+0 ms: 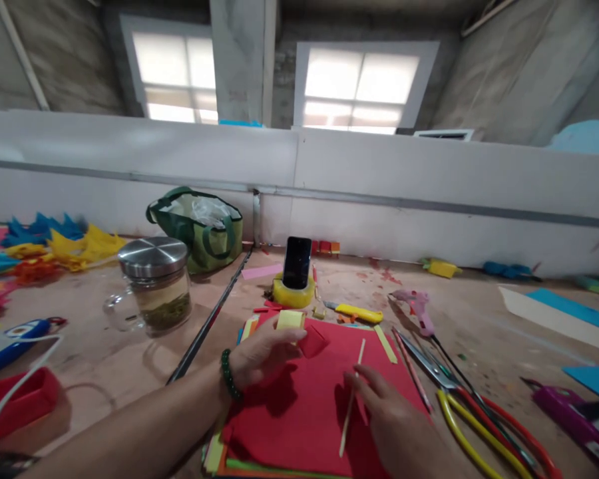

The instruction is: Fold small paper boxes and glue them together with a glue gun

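My left hand (272,349), with a green bead bracelet on its wrist, is closed around a small folded yellow paper piece (290,319). At its fingertips is a small red folded paper piece (314,340); I cannot tell whether it is held too. My right hand (387,412) pinches a thin pale stick (349,416) between thumb and fingers, low over the red sheet. Both hands are above a stack of coloured paper topped by the red sheet (304,426). A narrow yellow paper strip (386,344) lies near the stack's upper right corner.
Scissors (442,379), a pink glue gun (415,309) and a yellow utility knife (359,313) lie around the stack. A phone (297,263) stands in a yellow tape roll (293,293). On the left are a lidded glass mug (160,299) and a green bag (214,239).
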### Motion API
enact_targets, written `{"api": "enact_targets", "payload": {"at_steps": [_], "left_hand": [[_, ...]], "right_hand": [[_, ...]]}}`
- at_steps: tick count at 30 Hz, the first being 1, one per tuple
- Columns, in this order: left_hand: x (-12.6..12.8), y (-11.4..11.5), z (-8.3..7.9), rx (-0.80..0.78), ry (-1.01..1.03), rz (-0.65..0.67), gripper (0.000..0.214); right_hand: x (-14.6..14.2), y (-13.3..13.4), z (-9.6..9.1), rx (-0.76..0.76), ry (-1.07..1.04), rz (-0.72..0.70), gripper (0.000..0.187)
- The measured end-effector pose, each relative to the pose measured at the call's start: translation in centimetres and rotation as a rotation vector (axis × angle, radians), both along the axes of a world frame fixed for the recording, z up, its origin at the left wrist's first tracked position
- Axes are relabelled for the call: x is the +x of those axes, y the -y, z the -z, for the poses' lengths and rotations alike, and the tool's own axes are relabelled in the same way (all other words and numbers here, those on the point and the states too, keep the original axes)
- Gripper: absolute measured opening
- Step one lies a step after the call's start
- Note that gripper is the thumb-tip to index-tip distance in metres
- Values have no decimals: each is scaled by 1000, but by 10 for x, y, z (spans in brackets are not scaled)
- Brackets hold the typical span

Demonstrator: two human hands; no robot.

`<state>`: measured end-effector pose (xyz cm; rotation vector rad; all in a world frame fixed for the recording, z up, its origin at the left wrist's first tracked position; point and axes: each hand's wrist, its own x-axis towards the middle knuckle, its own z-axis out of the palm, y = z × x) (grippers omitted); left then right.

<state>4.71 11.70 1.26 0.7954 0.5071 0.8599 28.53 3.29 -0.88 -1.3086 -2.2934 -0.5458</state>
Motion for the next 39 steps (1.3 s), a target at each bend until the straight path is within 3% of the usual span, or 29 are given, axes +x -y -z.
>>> {"api": "enact_targets", "payload": {"at_steps": [4, 7, 9, 13, 16, 21, 28, 33, 39], "left_hand": [[2, 0, 3, -89, 89, -49, 30], [1, -3, 2, -93, 142, -74, 32], [-1, -7, 2, -87, 167, -116, 35], [-7, -20, 5, -98, 169, -175, 36], [-10, -28, 7, -96, 163, -200, 35], [-7, -27, 9, -56, 168, -233, 31], [-2, -21, 15, -64, 109, -212, 38], [0, -20, 15, -146, 4, -194, 36], [3, -21, 17, -125, -22, -264, 40]], "right_hand": [[-14, -8, -47, 3, -199, -28, 43], [-37, -28, -67, -96, -278, -114, 60], [-53, -48, -62, -138, -287, -194, 68], [-67, -86, -40, -118, -383, -351, 43], [-69, -98, -33, -93, -463, -382, 37], [-70, -99, -22, -45, -526, -384, 56], [-67, -104, -7, 6, -577, -388, 36], [-66, -98, -6, -133, -787, -393, 37], [-70, -93, -6, -288, -929, -414, 35]]}}
